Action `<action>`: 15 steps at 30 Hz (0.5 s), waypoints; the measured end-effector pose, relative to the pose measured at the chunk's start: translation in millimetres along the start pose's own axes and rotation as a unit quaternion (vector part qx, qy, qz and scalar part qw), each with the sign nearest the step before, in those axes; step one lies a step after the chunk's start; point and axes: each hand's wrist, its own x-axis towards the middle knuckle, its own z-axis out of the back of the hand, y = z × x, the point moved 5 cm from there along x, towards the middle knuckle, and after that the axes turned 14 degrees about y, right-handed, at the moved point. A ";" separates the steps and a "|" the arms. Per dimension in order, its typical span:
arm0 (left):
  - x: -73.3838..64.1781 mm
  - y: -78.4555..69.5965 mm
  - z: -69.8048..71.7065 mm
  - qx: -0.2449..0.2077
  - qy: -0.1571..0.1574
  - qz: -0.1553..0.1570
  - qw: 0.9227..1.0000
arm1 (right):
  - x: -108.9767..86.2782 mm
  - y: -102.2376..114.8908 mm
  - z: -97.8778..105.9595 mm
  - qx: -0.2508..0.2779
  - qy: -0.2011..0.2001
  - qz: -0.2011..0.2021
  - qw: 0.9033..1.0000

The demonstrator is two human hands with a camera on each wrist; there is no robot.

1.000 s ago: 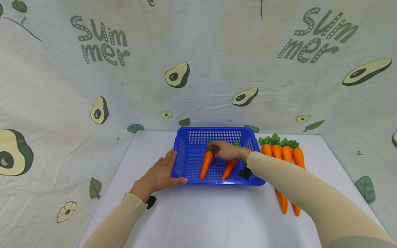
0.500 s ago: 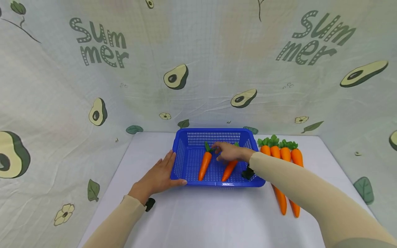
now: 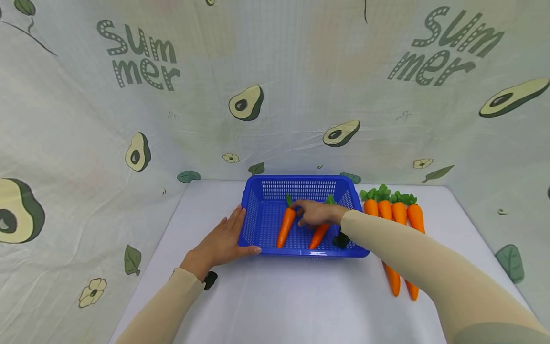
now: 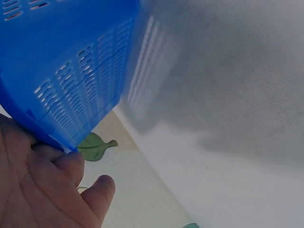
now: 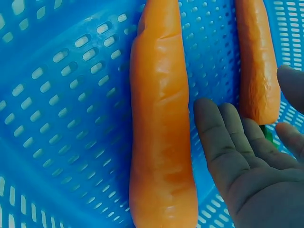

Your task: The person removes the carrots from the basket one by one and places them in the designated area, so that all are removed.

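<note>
A blue plastic basket (image 3: 296, 252) with slotted walls sits toward the back of the table, two orange carrots lying inside. My left hand (image 3: 219, 243) rests at the basket's left front corner, fingers extended along the left rim and thumb along the front one. Inside the basket, my right hand (image 3: 315, 212) has its fingertips right by the green top of the left carrot (image 3: 286, 228). In the right wrist view its fingers (image 5: 237, 142) are spread, with nothing gripped. The right carrot (image 3: 319, 236) lies partly hidden under this hand and wrist.
Right of the basket, several more carrots (image 3: 415, 217) lie side by side with leafy tops at the back; my right sleeve (image 3: 399, 243) crosses over them. A printed cloth (image 3: 296, 105) hangs behind the white table (image 3: 275, 301).
My right hand draws slightly right from the left carrot's leafy top, then comes back close to it. The left hand, basket and carrots stay in place.
</note>
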 end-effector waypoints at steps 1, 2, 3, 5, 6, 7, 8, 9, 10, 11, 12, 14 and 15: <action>0.5 0.1 0.5 0.001 -0.001 0.001 1.000 | 8.9 -7.1 1.5 0.006 0.000 -0.011 1.000; 0.7 0.0 0.8 0.000 -0.002 0.001 1.000 | 16.6 -13.0 2.8 0.012 0.002 -0.018 1.000; 0.8 -0.1 0.7 -0.001 0.001 0.001 1.000 | 24.6 -18.8 3.4 0.019 0.003 -0.025 0.999; 1.3 -0.7 0.6 0.000 0.001 -0.003 1.000 | 34.5 -26.4 6.1 0.029 0.003 -0.036 0.999; 1.5 -0.8 0.3 0.000 0.003 -0.004 1.000 | 38.6 -27.8 6.8 0.038 0.005 -0.041 0.998; 1.7 -0.8 0.1 -0.001 0.002 -0.006 1.000 | 41.8 -29.1 7.5 0.036 0.006 -0.040 0.999; 1.8 -0.8 -0.1 -0.001 0.003 -0.007 1.000 | 44.5 -29.1 7.9 0.029 0.007 -0.038 0.999; 2.0 -0.6 -0.3 0.001 0.004 -0.006 1.000 | 47.0 -28.6 7.7 0.021 0.007 -0.037 0.999; 2.0 -0.2 -0.4 0.002 0.003 -0.006 1.000 | 49.3 -27.1 7.7 0.013 0.008 -0.036 0.999; 2.1 0.5 -0.7 0.002 0.004 -0.003 1.000 | 52.1 -25.4 7.2 0.003 0.010 -0.033 0.999; 1.8 0.8 -0.7 0.002 0.003 -0.003 1.000 | 54.0 -22.4 6.8 -0.007 0.013 -0.029 0.999; 2.2 1.4 -0.6 0.004 0.003 -0.001 1.000 | 58.5 -16.6 5.8 -0.022 0.016 -0.022 0.999; 2.1 1.4 -0.4 0.003 0.002 -0.003 1.000 | 60.8 -13.5 4.8 -0.026 0.019 -0.017 0.999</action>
